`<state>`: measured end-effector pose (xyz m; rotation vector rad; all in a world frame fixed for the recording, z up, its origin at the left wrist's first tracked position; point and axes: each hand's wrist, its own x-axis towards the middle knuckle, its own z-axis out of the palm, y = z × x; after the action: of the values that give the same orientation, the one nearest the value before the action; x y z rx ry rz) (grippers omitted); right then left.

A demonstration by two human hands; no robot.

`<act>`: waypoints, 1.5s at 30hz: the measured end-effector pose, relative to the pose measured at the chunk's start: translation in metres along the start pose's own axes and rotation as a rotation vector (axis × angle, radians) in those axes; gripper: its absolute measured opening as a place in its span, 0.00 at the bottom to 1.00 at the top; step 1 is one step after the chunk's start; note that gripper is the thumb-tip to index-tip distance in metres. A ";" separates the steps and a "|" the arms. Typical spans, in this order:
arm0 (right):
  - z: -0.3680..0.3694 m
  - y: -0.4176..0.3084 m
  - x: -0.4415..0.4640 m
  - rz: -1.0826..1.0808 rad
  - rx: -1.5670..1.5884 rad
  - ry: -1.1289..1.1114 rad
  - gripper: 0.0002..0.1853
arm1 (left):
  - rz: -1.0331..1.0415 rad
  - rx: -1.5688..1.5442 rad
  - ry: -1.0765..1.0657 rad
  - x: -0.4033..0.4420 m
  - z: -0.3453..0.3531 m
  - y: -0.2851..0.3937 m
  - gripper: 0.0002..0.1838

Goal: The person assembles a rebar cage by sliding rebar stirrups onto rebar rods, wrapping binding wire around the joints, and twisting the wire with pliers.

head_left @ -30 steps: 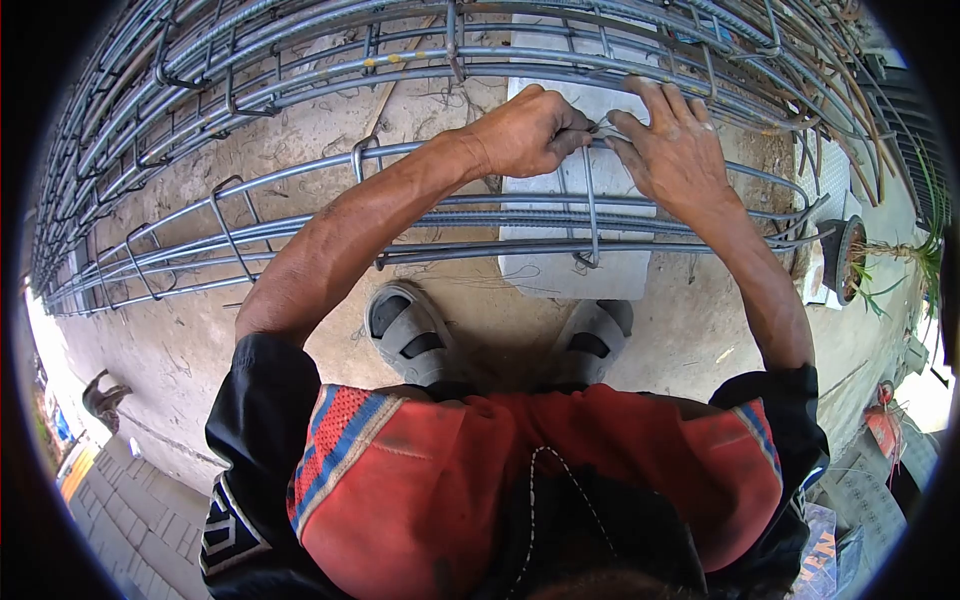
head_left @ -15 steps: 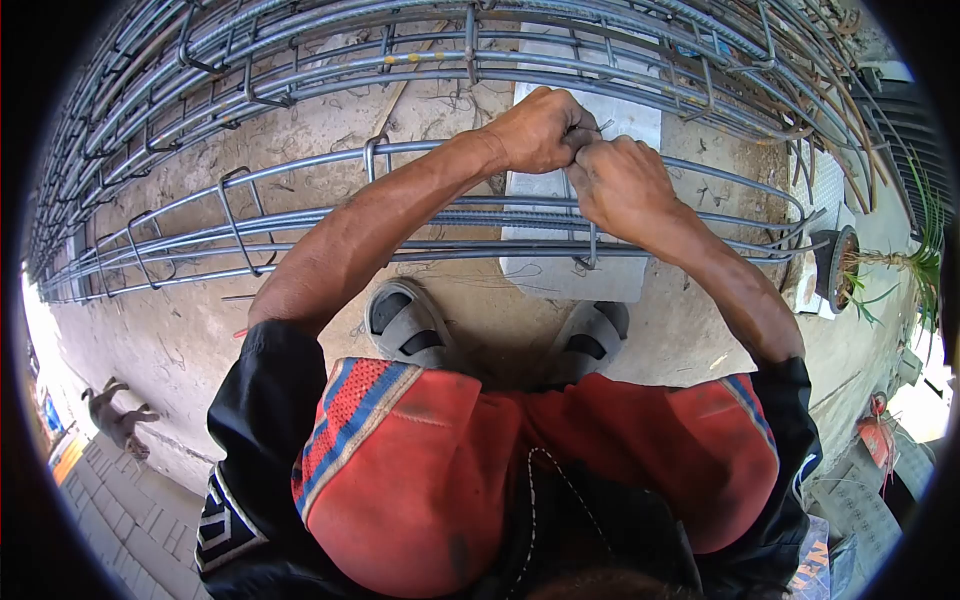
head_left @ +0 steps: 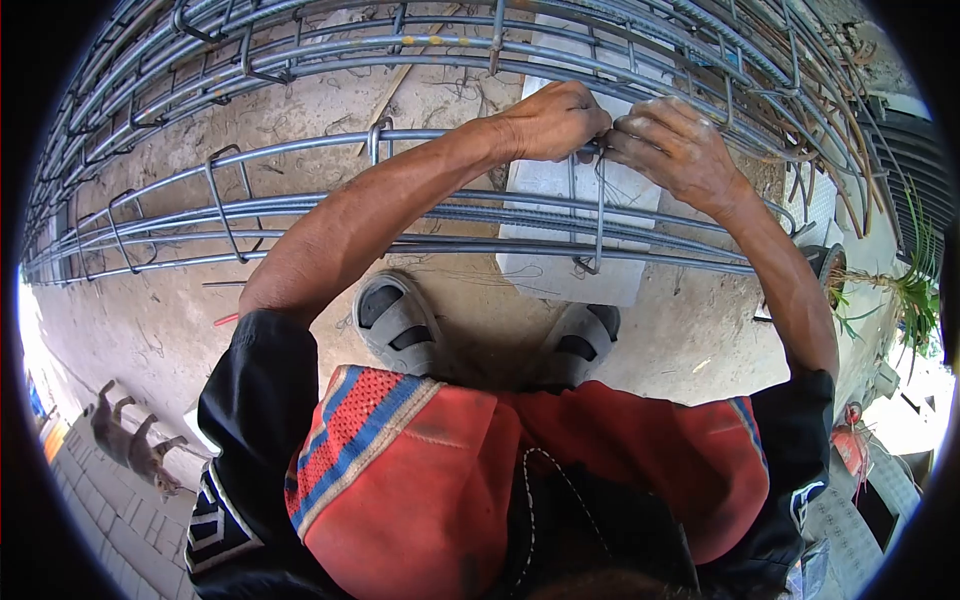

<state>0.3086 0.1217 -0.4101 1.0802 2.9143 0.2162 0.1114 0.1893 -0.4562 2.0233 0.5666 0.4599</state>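
My left hand [head_left: 562,122] is closed at the top bar of a low rebar cage [head_left: 470,212], its fingertips pinched where the bar meets a square stirrup [head_left: 600,215]. Touching or nearly touching it from the right, my right hand [head_left: 680,150] has its fingers bent and pressed together at the same joint. Thin wire [head_left: 625,185] hangs just below the fingers. What the fingertips grip is too small and hidden to name. Beneath this part of the cage lies a pale sheet [head_left: 570,275].
More rebar cages [head_left: 290,50] are stacked beyond. My sandalled feet [head_left: 397,322] stand on the near side of the cage. A potted plant [head_left: 900,283] is at the right, a red object [head_left: 852,447] below it. An animal [head_left: 130,440] walks at the lower left.
My right hand opened less and met the left, then shifted slightly right and up. The view has moved a little. The animal has come further into view at the lower left.
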 end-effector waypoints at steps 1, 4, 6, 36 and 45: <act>0.001 -0.001 0.000 -0.015 -0.003 -0.050 0.14 | 0.013 -0.024 -0.030 0.000 0.002 -0.006 0.14; -0.004 0.001 0.009 -0.044 0.010 -0.154 0.11 | 0.032 -0.067 -0.087 0.004 0.001 -0.014 0.22; -0.008 -0.001 0.015 -0.054 0.029 -0.197 0.10 | -0.014 -0.089 -0.099 0.004 0.000 -0.011 0.22; -0.034 -0.003 0.050 -0.347 -0.325 -0.543 0.09 | -0.212 -0.517 -0.207 0.000 -0.016 0.000 0.54; -0.016 -0.025 0.046 0.774 0.437 -0.544 0.14 | -0.275 -0.504 -0.212 -0.001 -0.014 -0.005 0.50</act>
<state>0.2559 0.1309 -0.3967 1.9102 1.9869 -0.6313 0.1021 0.2006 -0.4542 1.4641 0.5254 0.1913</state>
